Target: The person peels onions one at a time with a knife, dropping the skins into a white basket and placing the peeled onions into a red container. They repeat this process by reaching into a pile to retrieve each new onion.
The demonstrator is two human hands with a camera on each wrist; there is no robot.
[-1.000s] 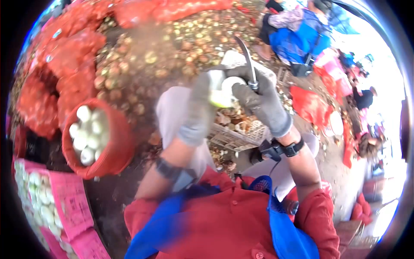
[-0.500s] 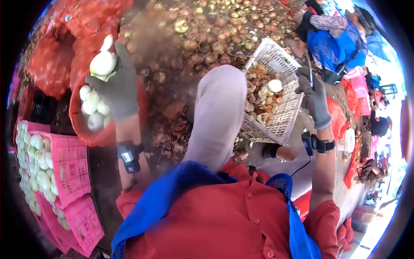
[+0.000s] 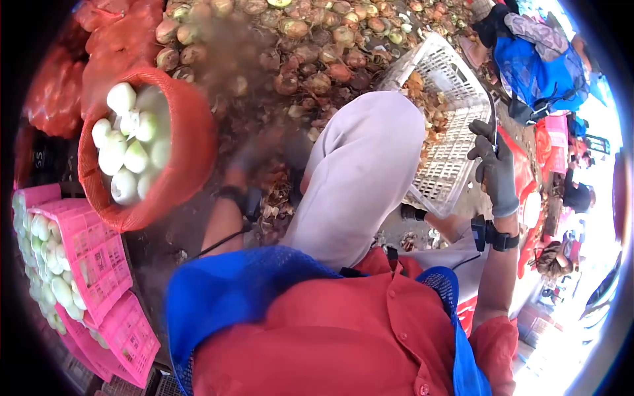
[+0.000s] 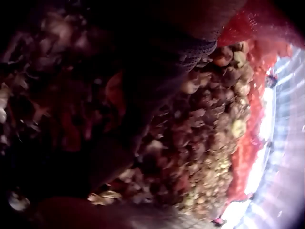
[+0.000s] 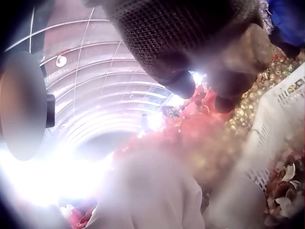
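Note:
My left hand point(image 3: 254, 155), gloved and blurred, hangs low beside my left knee, over loose skins and near the pile of unpeeled onions point(image 3: 317, 82). In the left wrist view its glove point(image 4: 157, 81) is a dark shape; I cannot tell whether its fingers hold anything. My right hand point(image 3: 496, 168), in a grey glove, grips a knife point(image 3: 493, 115) at the right edge of the white crate point(image 3: 456, 175). The knife's thin curved blade points up and away. Onion skins point(image 3: 432, 105) lie in that crate, partly hidden by my knee.
A red mesh-lined tub point(image 3: 191, 132) of peeled white onions point(image 3: 135, 158) stands at left. Below it are pink crates point(image 3: 99, 254) with more peeled onions. Full red mesh sacks point(image 3: 125, 46) stand behind. Another person in blue point(image 3: 538, 72) sits at upper right.
My left hand brought a peeled onion from the crate to the tub, released it and swung right and down toward the onion pile. My right hand moved right, keeping the knife.

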